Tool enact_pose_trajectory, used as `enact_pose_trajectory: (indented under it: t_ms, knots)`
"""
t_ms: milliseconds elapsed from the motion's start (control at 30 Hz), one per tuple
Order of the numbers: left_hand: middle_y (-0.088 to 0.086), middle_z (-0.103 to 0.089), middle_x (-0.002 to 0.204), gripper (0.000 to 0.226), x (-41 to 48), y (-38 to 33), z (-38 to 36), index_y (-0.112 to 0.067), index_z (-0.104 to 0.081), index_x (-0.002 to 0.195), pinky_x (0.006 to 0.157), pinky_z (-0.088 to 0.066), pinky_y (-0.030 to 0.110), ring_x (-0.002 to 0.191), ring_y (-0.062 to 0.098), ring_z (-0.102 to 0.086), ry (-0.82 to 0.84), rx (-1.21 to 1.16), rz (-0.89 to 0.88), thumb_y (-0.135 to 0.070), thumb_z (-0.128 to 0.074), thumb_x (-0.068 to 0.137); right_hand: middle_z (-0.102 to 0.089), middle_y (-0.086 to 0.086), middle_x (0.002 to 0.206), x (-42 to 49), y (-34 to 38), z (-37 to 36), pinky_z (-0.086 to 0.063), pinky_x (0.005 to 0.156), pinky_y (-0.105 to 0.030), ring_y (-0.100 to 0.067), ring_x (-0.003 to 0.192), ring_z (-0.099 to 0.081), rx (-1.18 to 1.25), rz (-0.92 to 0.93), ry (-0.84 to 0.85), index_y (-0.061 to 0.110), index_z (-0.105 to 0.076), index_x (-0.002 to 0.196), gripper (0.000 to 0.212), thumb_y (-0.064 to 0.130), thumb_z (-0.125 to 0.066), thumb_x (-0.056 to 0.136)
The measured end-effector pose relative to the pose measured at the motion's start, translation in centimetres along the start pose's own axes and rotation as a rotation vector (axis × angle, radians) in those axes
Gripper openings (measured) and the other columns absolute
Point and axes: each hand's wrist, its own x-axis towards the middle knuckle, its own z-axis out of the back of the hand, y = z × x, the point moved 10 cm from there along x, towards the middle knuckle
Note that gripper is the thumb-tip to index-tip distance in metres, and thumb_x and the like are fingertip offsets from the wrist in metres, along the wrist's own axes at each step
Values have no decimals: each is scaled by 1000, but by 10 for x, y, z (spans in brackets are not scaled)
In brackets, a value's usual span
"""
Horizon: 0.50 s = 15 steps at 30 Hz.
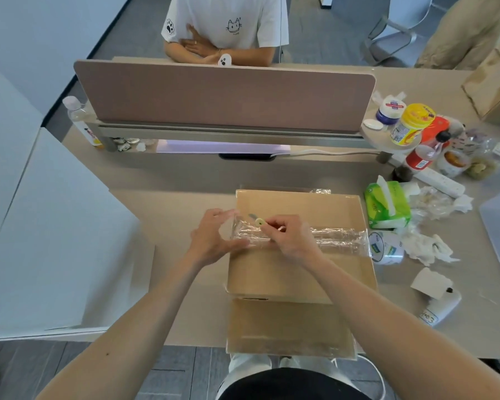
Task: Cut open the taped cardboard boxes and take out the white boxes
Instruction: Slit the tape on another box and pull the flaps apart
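A brown cardboard box lies on the desk in front of me, sealed along its top seam with a band of clear tape. My right hand grips a small yellow-green cutter, whose blade points left near the tape's left end. My left hand rests at the box's left edge with its fingers on the tape end. A second cardboard box lies below the first, at the desk's near edge. No white box is visible.
A green tissue pack, a tape roll, crumpled tissues, bottles and jars crowd the right side of the desk. A pink divider panel stands at the back, with a person behind it. White boards lie to the left.
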Motion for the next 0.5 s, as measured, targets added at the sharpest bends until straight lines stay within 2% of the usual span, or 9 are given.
enact_pose_trajectory:
  t_ms: [67, 133, 200, 267, 367, 500]
  knots:
    - [-7, -28, 154, 89, 1, 7, -15, -56, -36, 143, 114, -24, 48, 141, 12, -31, 135, 74, -11, -73, -75, 65, -72, 2, 82, 7, 10, -5, -44, 67, -15, -5, 70, -59, -259, 144, 34, 14, -78, 90, 11, 23, -72, 88]
    - [-10, -20, 160, 92, 1, 12, -19, -61, -29, 143, 113, -16, 45, 146, 11, -24, 176, 55, 5, -76, -73, 64, -72, -2, 85, 10, 13, -16, -48, 73, -26, -14, 76, -61, -364, 198, 87, 13, -78, 89, 10, 19, -70, 86]
    - [-12, -20, 161, 97, 2, 13, -16, -64, -29, 142, 113, -12, 45, 148, 12, -21, 172, 63, 18, -82, -67, 55, -70, -3, 83, 13, 14, -29, -49, 73, -33, -19, 76, -62, -447, 227, 144, 12, -77, 86, 11, 18, -68, 86]
    - [-12, -20, 162, 99, 1, 12, -13, -64, -29, 142, 116, -9, 51, 148, 13, -20, 162, 93, 30, -84, -67, 52, -66, 0, 79, 15, 18, -41, -48, 69, -34, -19, 72, -58, -512, 287, 186, 11, -76, 84, 12, 18, -67, 86]
    - [-12, -22, 161, 94, -1, 11, -8, -66, -29, 140, 116, -4, 58, 149, 12, -19, 147, 124, 39, -77, -73, 59, -63, 0, 78, 19, 25, -51, -49, 67, -35, -16, 67, -55, -544, 360, 203, 10, -76, 83, 11, 17, -68, 87]
    - [-11, -24, 161, 93, 0, 14, -12, -68, -25, 141, 116, -4, 58, 149, 11, -19, 161, 97, 40, -76, -73, 62, -66, -3, 78, 20, 29, -50, -50, 64, -34, -18, 66, -59, -532, 412, 202, 9, -78, 85, 10, 15, -70, 87]
